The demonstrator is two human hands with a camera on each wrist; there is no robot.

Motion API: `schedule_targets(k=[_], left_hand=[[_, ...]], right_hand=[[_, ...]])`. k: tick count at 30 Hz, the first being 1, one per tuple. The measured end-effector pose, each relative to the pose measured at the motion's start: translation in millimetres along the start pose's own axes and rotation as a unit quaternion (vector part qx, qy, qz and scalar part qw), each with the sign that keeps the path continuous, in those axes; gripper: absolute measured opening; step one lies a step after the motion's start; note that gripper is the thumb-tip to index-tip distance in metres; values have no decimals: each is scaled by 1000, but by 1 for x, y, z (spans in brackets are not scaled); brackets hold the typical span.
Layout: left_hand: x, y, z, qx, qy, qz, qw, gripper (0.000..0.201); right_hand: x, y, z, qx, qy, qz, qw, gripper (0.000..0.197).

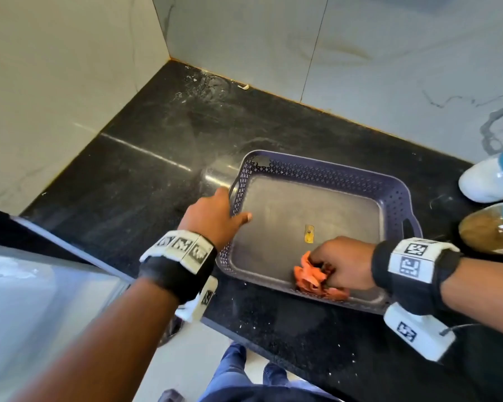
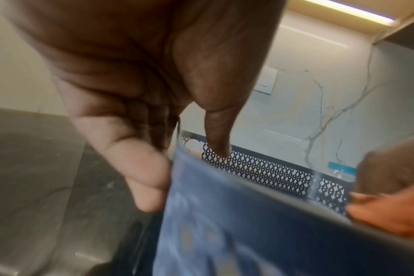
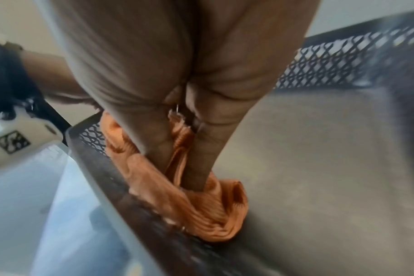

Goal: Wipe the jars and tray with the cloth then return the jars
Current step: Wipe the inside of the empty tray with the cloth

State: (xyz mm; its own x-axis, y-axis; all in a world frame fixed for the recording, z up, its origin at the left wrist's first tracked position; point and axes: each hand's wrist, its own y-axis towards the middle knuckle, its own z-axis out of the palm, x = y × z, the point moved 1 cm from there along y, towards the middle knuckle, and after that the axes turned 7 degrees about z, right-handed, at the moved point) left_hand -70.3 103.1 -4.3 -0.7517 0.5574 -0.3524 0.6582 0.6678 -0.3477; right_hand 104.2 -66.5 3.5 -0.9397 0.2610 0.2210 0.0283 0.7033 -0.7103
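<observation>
Dark blue plastic tray [image 1: 325, 169] with perforated lattice walls is sitting on the black speckled stone counter [image 1: 145, 134], over toward the near right. The person's left hand [image 1: 212, 216] is gripping its left wall, thumb hooked inside, other fingers outside. Their right hand [image 1: 343, 264] is pressing a bunched-up orange ribbed cloth [image 1: 311, 278] into the tray's near edge, fingers curled tight round the fabric. Kinda blurry in the wrist views, but you can see that cloth wedged right against the lattice wall. Two clear jars with blue lids are waiting off to the right of the tray, a white-filled jar [image 1: 488, 181] further back and a brown-filled jar [image 1: 488, 230] nearer.
</observation>
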Motion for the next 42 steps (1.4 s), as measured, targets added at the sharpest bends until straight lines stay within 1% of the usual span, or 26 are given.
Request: schedule_targets(k=[1, 2, 4, 6, 9, 10, 12, 15, 17, 19, 22, 24, 26, 27, 31, 34, 35, 36, 39, 40, 41, 42], left_hand=[[3, -8, 3, 0, 3, -8, 1000, 49], [5, -15, 8, 2, 6, -15, 1000, 46], [6, -22, 19, -2, 7, -20, 1000, 32], [6, -22, 24, -20, 10, -23, 999, 20], [3, -17, 25, -32, 20, -17, 999, 17], [3, -16, 25, -30, 18, -18, 999, 16], [2, -15, 21, -29, 14, -16, 999, 13], [6, -15, 20, -34, 13, -12, 999, 13], [9, -15, 21, -41, 11, -13, 999, 14], [9, -15, 23, -48, 10, -16, 999, 15], [5, -17, 26, -54, 4, -28, 998, 16], [2, -17, 26, -61, 5, -32, 998, 16], [1, -18, 26, -67, 10, -34, 997, 18], [0, -19, 26, -70, 14, -36, 997, 19], [-9, -21, 31, -67, 12, -44, 997, 20], [-9, -19, 33, -55, 12, -44, 997, 21], [-5, -17, 32, -51, 15, -41, 998, 21], [-1, -16, 29, -49, 19, -39, 998, 21], [14, -7, 14, -59, 32, -42, 997, 21], [18, -3, 9, -59, 29, -45, 997, 21], [20, 0, 4, -60, 25, -47, 997, 21], [21, 5, 1, -60, 22, -48, 997, 21]], right_hand=[[10, 5, 1, -13, 24, -12, 1000, 6], [20, 12, 3, -25, 48, -25, 998, 8], [41, 27, 1, -54, 86, -49, 994, 13], [60, 38, -2, -74, 94, -62, 991, 16], [73, 42, -1, -73, 86, -85, 990, 6], [71, 39, 2, -69, 79, -85, 991, 6], [55, 28, 6, -52, 51, -59, 996, 6], [17, -2, 14, 27, -10, -4, 1000, 6], [-8, -23, 19, 84, -57, 31, 994, 10], [-26, -38, 21, 111, -81, 60, 989, 12], [-30, -43, 23, 99, -76, 80, 989, 16], [-18, -42, 23, 87, -55, 89, 991, 18], [-2, -34, 21, 70, -15, 92, 993, 24], [6, -27, 18, 55, 7, 84, 995, 26], [45, 11, 6, -29, 89, 28, 995, 20], [63, 23, 1, -62, 110, -13, 992, 19], [60, 19, 0, -62, 108, -19, 992, 18], [52, 12, 2, -48, 104, -17, 993, 17], [15, -17, 12, 40, 39, 7, 998, 18], [3, -27, 16, 55, 14, 10, 998, 18], [-8, -36, 18, 54, -7, 6, 998, 18], [-16, -42, 20, 39, -22, -1, 999, 16]])
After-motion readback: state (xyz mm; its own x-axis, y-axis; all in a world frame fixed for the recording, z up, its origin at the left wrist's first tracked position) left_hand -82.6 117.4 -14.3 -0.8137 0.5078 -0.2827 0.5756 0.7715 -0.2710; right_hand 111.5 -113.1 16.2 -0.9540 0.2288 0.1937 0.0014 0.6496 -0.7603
